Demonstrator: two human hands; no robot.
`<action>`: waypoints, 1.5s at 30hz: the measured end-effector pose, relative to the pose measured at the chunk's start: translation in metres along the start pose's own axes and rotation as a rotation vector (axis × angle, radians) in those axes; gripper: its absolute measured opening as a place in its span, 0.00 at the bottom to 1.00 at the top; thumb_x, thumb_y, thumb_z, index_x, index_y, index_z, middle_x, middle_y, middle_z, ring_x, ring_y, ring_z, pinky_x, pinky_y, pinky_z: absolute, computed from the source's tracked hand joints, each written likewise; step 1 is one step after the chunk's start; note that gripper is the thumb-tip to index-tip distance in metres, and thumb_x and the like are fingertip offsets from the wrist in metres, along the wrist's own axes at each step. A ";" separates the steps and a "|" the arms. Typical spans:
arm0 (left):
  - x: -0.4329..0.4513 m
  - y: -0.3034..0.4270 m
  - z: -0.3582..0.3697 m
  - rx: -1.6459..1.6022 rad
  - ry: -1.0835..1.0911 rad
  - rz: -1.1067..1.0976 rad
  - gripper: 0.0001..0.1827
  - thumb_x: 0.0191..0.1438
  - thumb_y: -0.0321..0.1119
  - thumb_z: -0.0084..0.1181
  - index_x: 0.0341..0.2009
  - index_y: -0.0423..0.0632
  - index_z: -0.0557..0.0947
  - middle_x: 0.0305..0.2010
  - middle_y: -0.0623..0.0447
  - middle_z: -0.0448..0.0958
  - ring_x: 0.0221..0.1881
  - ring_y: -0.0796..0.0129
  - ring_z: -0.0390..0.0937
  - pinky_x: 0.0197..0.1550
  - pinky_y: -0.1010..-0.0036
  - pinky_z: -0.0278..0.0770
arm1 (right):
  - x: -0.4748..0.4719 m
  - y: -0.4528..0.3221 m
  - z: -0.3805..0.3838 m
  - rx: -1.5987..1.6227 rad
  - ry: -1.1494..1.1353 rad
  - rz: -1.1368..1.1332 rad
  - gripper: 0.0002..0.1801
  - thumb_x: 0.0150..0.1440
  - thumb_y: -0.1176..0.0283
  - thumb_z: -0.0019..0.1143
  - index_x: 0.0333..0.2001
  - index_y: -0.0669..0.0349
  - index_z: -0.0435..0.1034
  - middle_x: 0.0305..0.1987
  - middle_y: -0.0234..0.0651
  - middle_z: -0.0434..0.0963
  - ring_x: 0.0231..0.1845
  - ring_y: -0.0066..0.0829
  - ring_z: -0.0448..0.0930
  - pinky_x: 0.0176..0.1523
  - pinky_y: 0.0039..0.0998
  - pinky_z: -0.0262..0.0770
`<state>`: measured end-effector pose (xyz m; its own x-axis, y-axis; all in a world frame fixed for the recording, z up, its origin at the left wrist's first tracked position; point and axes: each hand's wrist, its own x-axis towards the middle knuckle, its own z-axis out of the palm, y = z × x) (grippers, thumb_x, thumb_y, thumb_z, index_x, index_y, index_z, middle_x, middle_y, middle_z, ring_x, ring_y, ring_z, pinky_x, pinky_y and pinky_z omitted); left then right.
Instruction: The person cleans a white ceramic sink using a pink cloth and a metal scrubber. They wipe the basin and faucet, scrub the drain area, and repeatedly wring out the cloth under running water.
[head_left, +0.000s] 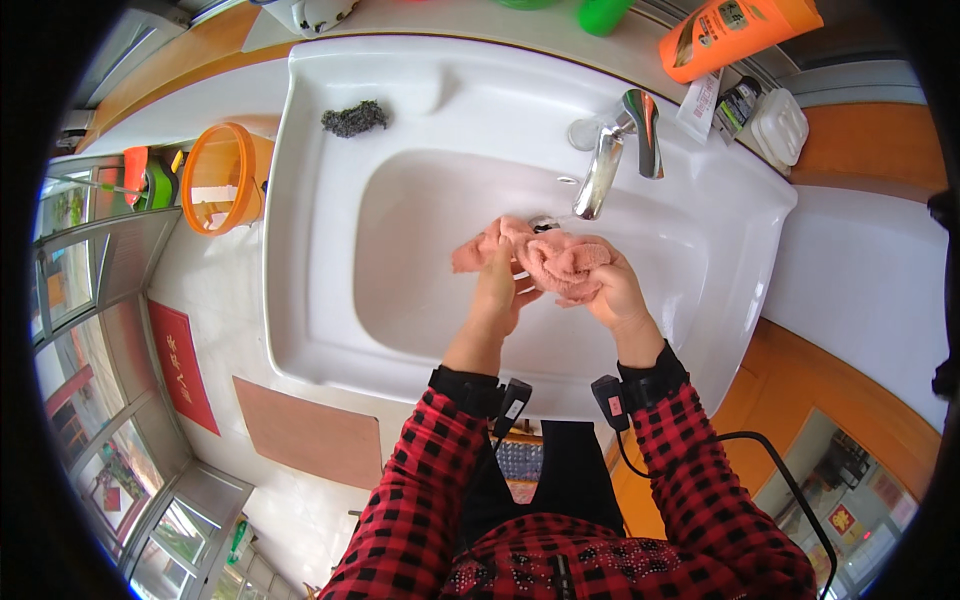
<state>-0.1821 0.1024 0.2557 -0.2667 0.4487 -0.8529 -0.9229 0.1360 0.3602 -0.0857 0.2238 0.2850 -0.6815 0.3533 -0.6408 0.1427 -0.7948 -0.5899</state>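
A bunched pink cloth (559, 259) is held in both hands over the basin of a white ceramic sink (315, 300). My left hand (501, 289) grips its left part, with a loose end hanging out to the left. My right hand (616, 291) is closed around the right end of the bundle. Just above the cloth, the chrome faucet (600, 169) points down into the basin, its lever on the right. The drain (544, 223) shows partly behind the cloth. A dark scouring pad (355, 118) lies on the sink's upper left ledge.
An orange bucket (225, 180) stands left of the sink. Along the back ledge are an orange bottle (739, 34), a white tube (700, 106), a white soap box (780, 127) and a green container (602, 15). A black cable (787, 480) runs beside my right sleeve.
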 end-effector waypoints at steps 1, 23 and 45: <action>0.001 -0.001 0.005 -0.123 -0.090 -0.017 0.29 0.60 0.59 0.31 0.47 0.45 0.70 0.46 0.48 0.71 0.42 0.64 0.72 0.45 0.66 0.71 | -0.003 0.000 0.004 0.053 -0.032 -0.003 0.12 0.44 0.83 0.45 0.36 0.63 0.66 0.34 0.36 0.74 0.24 0.23 0.73 0.23 0.23 0.69; 0.006 -0.024 0.035 0.542 -0.115 0.591 0.14 0.60 0.38 0.43 0.38 0.40 0.74 0.36 0.43 0.66 0.40 0.61 0.69 0.39 0.72 0.70 | 0.019 0.019 -0.026 -0.310 -0.156 -0.202 0.27 0.49 0.81 0.50 0.54 0.58 0.56 0.49 0.37 0.66 0.46 0.25 0.72 0.42 0.25 0.71; 0.026 0.017 -0.021 0.046 0.103 0.293 0.14 0.59 0.40 0.47 0.36 0.40 0.74 0.32 0.51 0.74 0.37 0.67 0.74 0.40 0.72 0.75 | 0.027 -0.007 -0.019 -0.292 -0.159 -0.054 0.22 0.50 0.79 0.42 0.51 0.73 0.63 0.49 0.40 0.72 0.52 0.29 0.71 0.57 0.29 0.65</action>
<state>-0.2105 0.0980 0.2316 -0.5486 0.3829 -0.7432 -0.7897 0.0545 0.6110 -0.0912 0.2484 0.2628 -0.7940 0.2911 -0.5337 0.2874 -0.5939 -0.7515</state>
